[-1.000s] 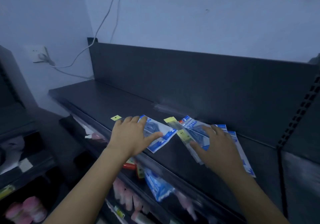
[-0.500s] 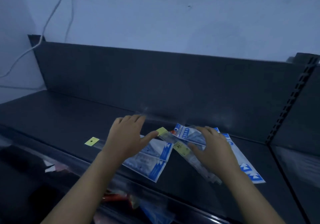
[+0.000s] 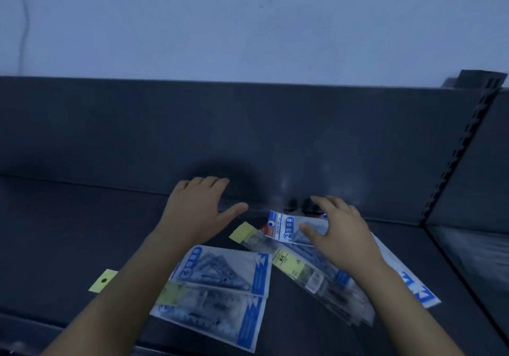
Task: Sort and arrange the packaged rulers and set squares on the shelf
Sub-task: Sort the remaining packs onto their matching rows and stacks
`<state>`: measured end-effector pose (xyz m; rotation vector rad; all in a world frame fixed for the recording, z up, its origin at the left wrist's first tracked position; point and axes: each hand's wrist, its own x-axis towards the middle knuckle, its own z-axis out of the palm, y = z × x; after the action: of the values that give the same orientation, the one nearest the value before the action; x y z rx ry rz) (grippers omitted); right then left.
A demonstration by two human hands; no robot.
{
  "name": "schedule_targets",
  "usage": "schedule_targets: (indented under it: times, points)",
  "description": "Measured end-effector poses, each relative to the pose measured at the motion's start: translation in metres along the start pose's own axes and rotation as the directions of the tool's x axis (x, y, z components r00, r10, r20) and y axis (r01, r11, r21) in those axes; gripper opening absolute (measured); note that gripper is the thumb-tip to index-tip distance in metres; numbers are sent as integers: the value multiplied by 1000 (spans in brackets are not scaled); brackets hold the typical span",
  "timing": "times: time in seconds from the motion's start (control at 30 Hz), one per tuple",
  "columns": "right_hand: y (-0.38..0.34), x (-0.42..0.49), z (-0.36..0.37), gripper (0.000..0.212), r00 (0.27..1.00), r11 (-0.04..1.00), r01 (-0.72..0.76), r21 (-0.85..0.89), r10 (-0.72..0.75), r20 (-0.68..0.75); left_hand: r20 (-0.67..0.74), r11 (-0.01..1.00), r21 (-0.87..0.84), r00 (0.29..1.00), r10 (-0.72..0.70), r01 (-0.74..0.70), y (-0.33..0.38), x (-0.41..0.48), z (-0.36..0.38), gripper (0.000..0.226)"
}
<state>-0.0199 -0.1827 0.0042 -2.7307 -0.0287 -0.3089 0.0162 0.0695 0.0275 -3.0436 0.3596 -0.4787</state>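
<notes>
**Shelf lot: packaged rulers and set squares, sorting in progress**

**Location.** All packets lie flat on the dark shelf (image 3: 68, 231), right of centre, between the back panel (image 3: 248, 124) and the near edge.

**Items.**
- Two set-square packets (image 3: 223, 270), white with blue side bands, overlapped at near centre. The farther one lies on top.
- Ruler packets (image 3: 292, 263), clear sleeves with yellow labels, lying slantwise from far left to near right in a loose fan.
- One yellow hang tab (image 3: 103, 280) showing left of the left forearm. The rest of that packet is hidden.
- Small blue-and-white packet (image 3: 286, 229) at the far end of the right-hand heap.
- Long blue-and-white packet (image 3: 418, 292) running under the right forearm.

**Hands.**
- Left hand (image 3: 198, 212) is flat and palm down near the back panel. Its fingers are pressed together and the thumb is spread to the right. It holds nothing.
- Right hand (image 3: 341, 234) is arched over the small blue-and-white packet, fingers slightly spread and thumb laid on its face. Whether the fingertips hook its far edge cannot be told.

**Step, as judged.** Separating by type: set squares are gathered on the left, while the right heap is mixed.

**Next move calls for.** Drawing the small packet off the rulers without dragging the slippery sleeves beneath. The rulers then need squaring into one aligned stack.
</notes>
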Motion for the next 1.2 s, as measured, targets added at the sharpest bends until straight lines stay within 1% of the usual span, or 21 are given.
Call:
schedule_targets:
  times: [0.13, 0.27, 0.4, 0.47, 0.53, 0.6, 0.67, 0.77, 0.93, 1.1, 1.2]
  points:
    - [-10, -5, 3, 63, 998, 998, -56, -39, 55, -27, 16, 996, -23, 997, 82, -81, -10, 13, 7, 78]
    - [-23, -19, 11, 61, 990, 988, -134, -72, 131, -45, 39, 980, -85, 982, 183, -179, -18, 21, 16, 78]
    - [-32, -34, 20, 64, 976, 969, -219, -112, 218, -22, 45, 935, -159, 943, 328, -318, -18, 25, 33, 77]
    - [-35, -45, 25, 67, 965, 959, -261, -115, 262, -7, 30, 907, -164, 917, 398, -388, -14, 22, 41, 77]
    - [-35, -55, 27, 68, 960, 953, -276, -126, 278, 1, 55, 888, -159, 894, 445, -432, -7, 21, 48, 76]
    - [-32, -64, 23, 68, 956, 949, -289, -125, 293, 16, 116, 874, -202, 875, 469, -442, 3, 21, 50, 78]
    - [-27, -71, 16, 68, 952, 945, -301, -125, 305, 15, 140, 865, -226, 863, 485, -449, 13, 21, 47, 79]
    - [-16, -74, 2, 69, 946, 939, -322, -122, 324, -8, 145, 856, -209, 850, 506, -473, 28, 22, 41, 74]
    - [6, -77, -11, 69, 946, 938, -324, -119, 322, -35, 144, 815, -217, 809, 571, -537, 59, 20, 37, 68]
    - [27, -79, -20, 68, 949, 945, -314, -91, 315, -8, 129, 801, -217, 797, 589, -557, 83, 22, 35, 65]
    - [38, -73, -21, 65, 955, 952, -297, -79, 297, -9, 126, 804, -206, 800, 587, -558, 89, 28, 32, 70]
